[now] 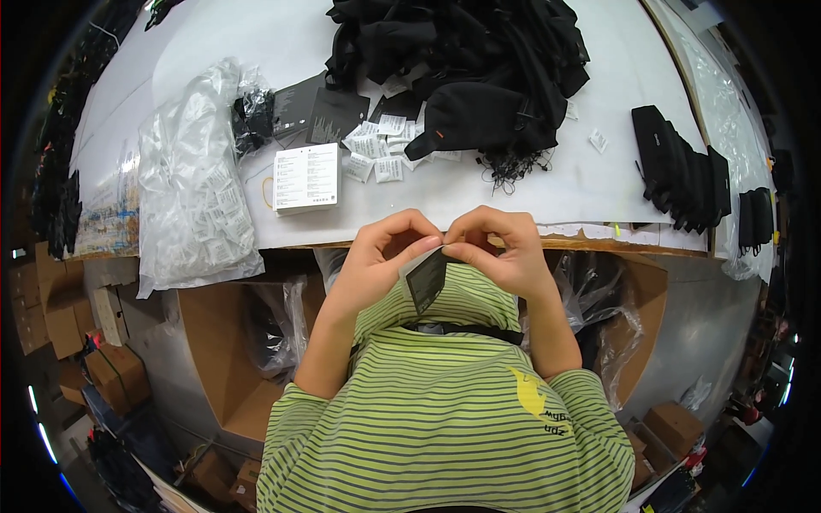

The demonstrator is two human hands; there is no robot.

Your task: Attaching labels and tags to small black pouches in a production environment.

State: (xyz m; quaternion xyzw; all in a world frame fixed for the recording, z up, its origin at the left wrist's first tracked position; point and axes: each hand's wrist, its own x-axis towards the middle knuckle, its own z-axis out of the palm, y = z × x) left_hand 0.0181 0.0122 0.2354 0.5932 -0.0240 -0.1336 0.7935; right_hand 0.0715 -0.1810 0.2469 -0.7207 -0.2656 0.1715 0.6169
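Just in front of the table's near edge, my hands meet over a small dark card tag (427, 282) with a pale border, hanging tilted below the fingers. My left hand (375, 258) pinches its upper edge between thumb and fingers. At the tag's top corner my right hand (503, 250) is closed in a pinch, its fingertips touching those of the left; any thin cord between them is too small to make out. Closest on the table are a stack of white printed cards (306, 177) and a scatter of small white packets (376, 147).
A heap of black fabric bags (479, 77) covers the table's far middle, with black cords (513, 168) beside it. Dark cards (337, 116) lie left of it. A clear plastic bag of packets (201, 184) overhangs the left edge. Black pouches (680, 175) line the right. Cardboard boxes (224, 350) stand below.
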